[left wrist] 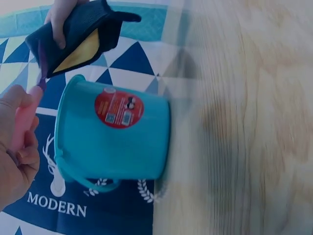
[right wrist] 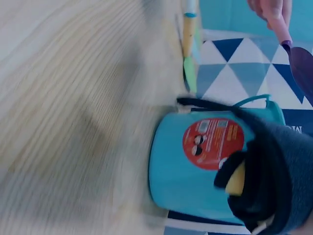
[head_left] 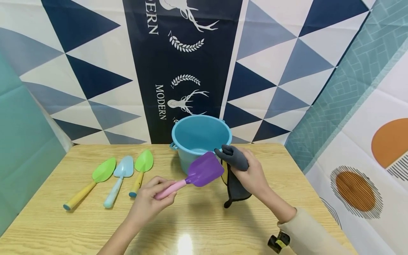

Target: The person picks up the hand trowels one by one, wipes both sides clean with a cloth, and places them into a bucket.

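A toy shovel [head_left: 204, 170] with a purple blade and pink handle is gripped at its handle by my left hand [head_left: 152, 198]. My right hand [head_left: 251, 173] holds a bunched dark grey cloth [head_left: 237, 187] with a yellow patch, just right of the blade. In the left wrist view the cloth [left wrist: 78, 41] overlaps the blade's edge; whether they touch I cannot tell. Behind both stands a blue bucket [head_left: 185, 153], upright, its inside partly visible. The right wrist view shows the cloth [right wrist: 274, 161] hanging in front of the bucket [right wrist: 171, 166], which bears a red label [right wrist: 213, 143].
On the left of the wooden table [head_left: 207, 226] lie three more toy shovels: a green one with a yellow handle [head_left: 79, 196], a light blue one [head_left: 113, 191] and a shorter green one [head_left: 144, 162]. A patterned cloth wall [head_left: 261, 71] rises behind the table's back edge.
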